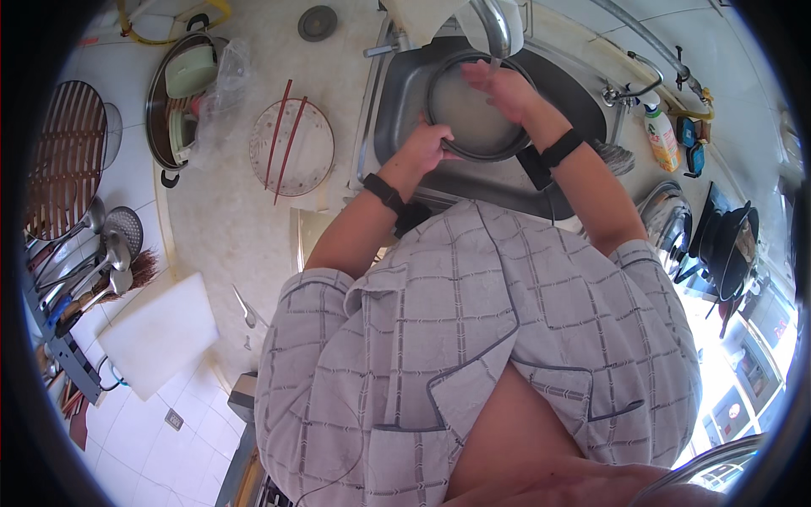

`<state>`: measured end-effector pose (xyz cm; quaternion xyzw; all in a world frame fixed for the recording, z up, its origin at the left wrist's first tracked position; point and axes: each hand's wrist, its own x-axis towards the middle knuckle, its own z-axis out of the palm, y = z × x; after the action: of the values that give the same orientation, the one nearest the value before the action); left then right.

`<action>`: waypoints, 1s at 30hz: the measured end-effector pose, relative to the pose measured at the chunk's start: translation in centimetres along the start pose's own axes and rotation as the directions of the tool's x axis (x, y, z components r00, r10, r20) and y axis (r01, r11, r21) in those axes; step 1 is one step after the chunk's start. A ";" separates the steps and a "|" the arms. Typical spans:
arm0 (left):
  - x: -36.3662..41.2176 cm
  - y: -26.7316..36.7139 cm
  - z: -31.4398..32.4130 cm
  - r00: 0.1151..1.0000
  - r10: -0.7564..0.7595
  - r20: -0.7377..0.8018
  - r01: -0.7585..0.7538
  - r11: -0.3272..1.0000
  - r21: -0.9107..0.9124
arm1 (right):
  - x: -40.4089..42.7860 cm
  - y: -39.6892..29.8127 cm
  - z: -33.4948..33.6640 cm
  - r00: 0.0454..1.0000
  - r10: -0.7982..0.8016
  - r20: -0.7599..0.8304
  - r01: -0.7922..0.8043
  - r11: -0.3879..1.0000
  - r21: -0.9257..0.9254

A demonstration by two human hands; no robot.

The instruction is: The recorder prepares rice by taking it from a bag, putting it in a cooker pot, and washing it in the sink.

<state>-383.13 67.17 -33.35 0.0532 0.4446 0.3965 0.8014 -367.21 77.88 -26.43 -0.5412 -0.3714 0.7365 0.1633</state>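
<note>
A dark round pot (470,136) stands in the stainless steel sink (399,82), with cloudy whitish water (466,111) inside. My left hand (431,147) grips the pot's near-left rim, the thumb on top. Over the far right part of the pot is my right hand (500,89), slightly blurred, its fingers stretched out above the water and holding nothing. Right above that hand comes the spout of the metal faucet (497,32), with a thin stream of water falling from it. What lies at the bottom of the pot is hidden by the cloudy water.
Left of the sink, a patterned plate (310,152) bears two red chopsticks (272,142). Further left are a large steel pot (154,108) with dishes inside and a clear plastic bag (222,101). A spray bottle (662,136) and a grey scrubber (614,157) sit on the right.
</note>
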 end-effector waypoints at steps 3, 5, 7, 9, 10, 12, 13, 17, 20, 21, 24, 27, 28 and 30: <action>-0.2 0.1 -0.7 1.000 -0.002 -0.011 0.002 1.000 -0.014 | -0.9 -0.5 0.1 0.995 -0.027 -0.096 0.010 0.985 -0.171; -0.4 0.4 -0.4 1.000 0.003 0.006 -0.003 1.000 0.004 | 1.5 1.8 -2.8 0.995 -0.037 -0.096 0.002 0.939 -0.343; -0.8 0.8 0.1 1.000 0.011 -0.012 -0.011 1.000 0.025 | 2.3 3.3 -3.1 0.995 -0.041 -0.087 -0.009 0.863 -0.505; -0.8 0.8 0.1 0.999 0.022 -0.032 -0.020 0.999 0.046 | 2.7 4.7 -2.8 0.989 0.134 -0.069 -0.145 0.720 -0.679; -0.7 0.7 0.0 0.999 0.019 -0.042 -0.016 0.998 0.054 | 3.0 5.5 -2.6 0.988 0.135 -0.068 -0.145 0.719 -0.679; -0.8 0.7 0.1 0.999 0.014 -0.053 -0.011 0.998 0.063 | 3.3 6.7 -2.1 0.913 0.403 0.066 -0.408 0.905 0.119; -0.8 0.6 0.3 0.998 0.009 -0.062 -0.006 0.999 0.046 | 3.4 6.9 -2.2 0.913 0.403 0.067 -0.409 0.905 0.120; -0.4 0.1 -0.7 0.999 0.003 -0.048 -0.001 0.999 0.036 | 2.2 6.0 -2.2 0.830 0.401 0.389 -0.549 0.711 0.440; -0.6 0.0 -1.7 0.998 -0.003 -0.058 0.005 0.999 0.036 | -0.2 3.4 -2.8 0.865 0.254 0.433 -0.464 0.733 0.498; -0.9 0.2 -1.2 0.999 -0.005 -0.054 0.007 0.999 0.037 | -0.8 2.5 -3.6 0.888 0.168 0.427 -0.386 0.775 0.499; -1.9 0.9 -0.5 0.991 0.038 -0.127 -0.032 0.998 0.052 | -2.2 0.7 -7.0 0.902 -0.071 0.427 -0.200 0.807 0.556; -2.0 0.8 -0.9 0.993 0.051 -0.107 -0.047 0.998 0.041 | -2.8 0.5 -9.2 0.937 -0.124 0.327 -0.086 0.823 0.561; -2.1 1.0 -0.6 0.989 0.061 -0.133 -0.054 0.997 0.058 | -2.7 0.9 -10.4 0.951 -0.145 0.273 -0.027 0.840 0.543; -1.9 0.9 -1.0 0.985 0.071 -0.160 -0.059 0.995 0.075 | -2.5 2.4 -11.2 0.992 -0.018 0.121 -0.028 0.931 0.364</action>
<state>-384.89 66.23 -32.30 0.0632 0.5202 0.4097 0.7467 -355.62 78.84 -27.98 -0.4562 -0.2358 0.8249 0.2361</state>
